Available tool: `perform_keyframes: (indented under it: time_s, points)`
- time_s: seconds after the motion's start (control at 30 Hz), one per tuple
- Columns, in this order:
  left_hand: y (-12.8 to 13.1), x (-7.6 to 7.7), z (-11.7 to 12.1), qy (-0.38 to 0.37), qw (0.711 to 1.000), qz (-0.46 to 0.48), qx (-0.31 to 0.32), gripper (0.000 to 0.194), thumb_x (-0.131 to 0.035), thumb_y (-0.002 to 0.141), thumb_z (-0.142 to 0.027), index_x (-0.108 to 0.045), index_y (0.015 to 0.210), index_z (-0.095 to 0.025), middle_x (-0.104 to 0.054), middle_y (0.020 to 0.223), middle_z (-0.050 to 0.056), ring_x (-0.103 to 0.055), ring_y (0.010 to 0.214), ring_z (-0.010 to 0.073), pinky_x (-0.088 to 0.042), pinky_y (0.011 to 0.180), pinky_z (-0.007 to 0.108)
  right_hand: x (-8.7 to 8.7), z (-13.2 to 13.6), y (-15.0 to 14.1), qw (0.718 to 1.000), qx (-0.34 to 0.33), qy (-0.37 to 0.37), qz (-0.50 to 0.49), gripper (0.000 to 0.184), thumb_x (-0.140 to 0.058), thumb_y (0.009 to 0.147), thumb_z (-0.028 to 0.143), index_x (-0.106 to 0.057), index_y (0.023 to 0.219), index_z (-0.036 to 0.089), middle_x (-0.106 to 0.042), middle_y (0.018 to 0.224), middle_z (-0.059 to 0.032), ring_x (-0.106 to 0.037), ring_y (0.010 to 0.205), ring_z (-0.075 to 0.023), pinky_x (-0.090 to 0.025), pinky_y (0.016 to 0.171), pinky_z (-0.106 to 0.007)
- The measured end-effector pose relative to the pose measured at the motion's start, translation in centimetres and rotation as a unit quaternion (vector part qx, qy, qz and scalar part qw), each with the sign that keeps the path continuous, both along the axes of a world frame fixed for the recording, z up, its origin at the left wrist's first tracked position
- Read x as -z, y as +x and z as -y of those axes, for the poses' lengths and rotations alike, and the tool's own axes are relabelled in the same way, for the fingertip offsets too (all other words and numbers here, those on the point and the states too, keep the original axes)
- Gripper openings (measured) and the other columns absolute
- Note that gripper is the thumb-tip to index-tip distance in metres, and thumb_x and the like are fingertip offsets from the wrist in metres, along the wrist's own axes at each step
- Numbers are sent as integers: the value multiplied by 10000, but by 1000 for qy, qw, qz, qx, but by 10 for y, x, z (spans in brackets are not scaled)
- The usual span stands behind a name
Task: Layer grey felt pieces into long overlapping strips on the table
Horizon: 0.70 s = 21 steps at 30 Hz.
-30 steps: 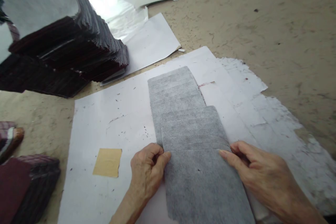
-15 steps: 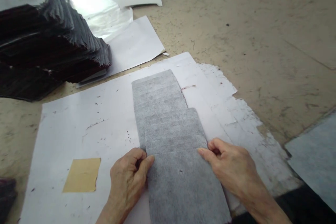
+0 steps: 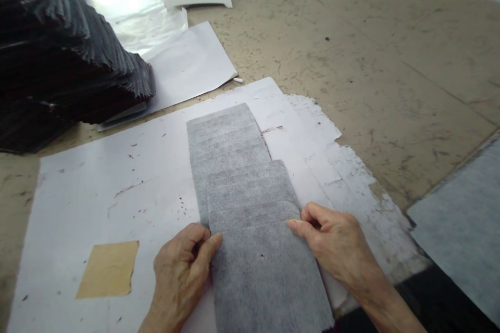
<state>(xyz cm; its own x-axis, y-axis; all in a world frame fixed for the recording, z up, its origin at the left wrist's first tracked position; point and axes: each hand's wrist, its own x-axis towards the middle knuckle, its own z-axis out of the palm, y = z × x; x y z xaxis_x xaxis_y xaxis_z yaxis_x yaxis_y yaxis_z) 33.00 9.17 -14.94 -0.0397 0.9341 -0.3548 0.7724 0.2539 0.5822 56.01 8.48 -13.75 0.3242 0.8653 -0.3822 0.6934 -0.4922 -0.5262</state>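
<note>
I've got the left hand (image 3: pixel 183 265) and right hand (image 3: pixel 339 243) each pinched closed on a long edge of the grey, felt-like oblong panel (image 3: pixel 263 283), which lies between them, neither nearer, long axis running near to far over the white paper sheet (image 3: pixel 94 177).

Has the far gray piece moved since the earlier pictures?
No. The far gray piece keeps its place beside the reddish thread on the white sheet.
</note>
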Motion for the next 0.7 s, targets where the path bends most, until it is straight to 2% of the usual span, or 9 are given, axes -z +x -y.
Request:
perform_keyframes:
  time_s: [0.2,0.3,0.37,0.43,0.5,0.53,0.6,0.7]
  points:
    - [1,1,0,13,1000,-17,16,362,-491,723,-497,-483,516,-200,-413,473,-35,-415,472,116,-309,479,231,3,0,1,999,-25,22,8,314,-541,664,357,-359,463,200,-339,433,52,-337,431,-94,-265,428,-226]
    - [2,4,5,66,995,-57,45,329,-487,755,-454,-484,544,-202,-425,465,-39,-433,452,117,-320,466,233,7,3,0,993,-58,53,89,316,-577,680,343,-384,472,203,-372,421,54,-374,408,-105,-282,412,-237]
    - [2,6,9,121,986,-91,69,298,-485,781,-422,-484,579,-203,-449,485,-36,-450,454,119,-334,463,236,7,7,0,976,-92,117,157,243,-595,691,329,-443,545,209,-457,481,38,-448,450,-133,-329,422,-256]
    - [2,8,11,173,975,-111,82,224,-501,791,-397,-509,678,-203,-508,570,-20,-500,519,134,-384,494,245,6,7,1,950,-145,201,189,104,-590,710,273,-527,724,191,-579,682,-15,-554,632,-178,-432,526,-284]
    - [0,8,9,217,965,-120,90,199,-528,784,-367,-532,884,-195,-581,775,27,-551,666,167,-448,579,281,5,4,5,926,-214,257,175,240,-567,727,196,-538,961,153,-601,960,-74,-563,877,-210,-479,722,-318]
    - [-1,7,7,232,960,-120,99,276,-541,776,-343,-512,1003,-189,-585,907,57,-558,754,187,-468,637,309,4,1,8,917,-247,269,163,323,-558,731,167,-515,1050,144,-579,1054,-87,-542,952,-216,-471,791,-332]
    - [-3,4,-1,240,955,-108,137,416,-552,761,-277,-443,1154,-197,-534,1100,88,-537,889,215,-474,736,360,5,-7,14,905,-296,270,144,411,-563,724,141,-481,1126,145,-556,1115,-86,-520,994,-221,-460,831,-350]
    - [-4,-2,-14,200,958,-68,195,469,-559,732,-196,-415,1178,-225,-512,1135,71,-506,957,220,-463,792,388,6,-20,21,906,-328,243,108,413,-594,675,133,-498,1075,161,-576,999,-61,-533,921,-218,-476,765,-351]
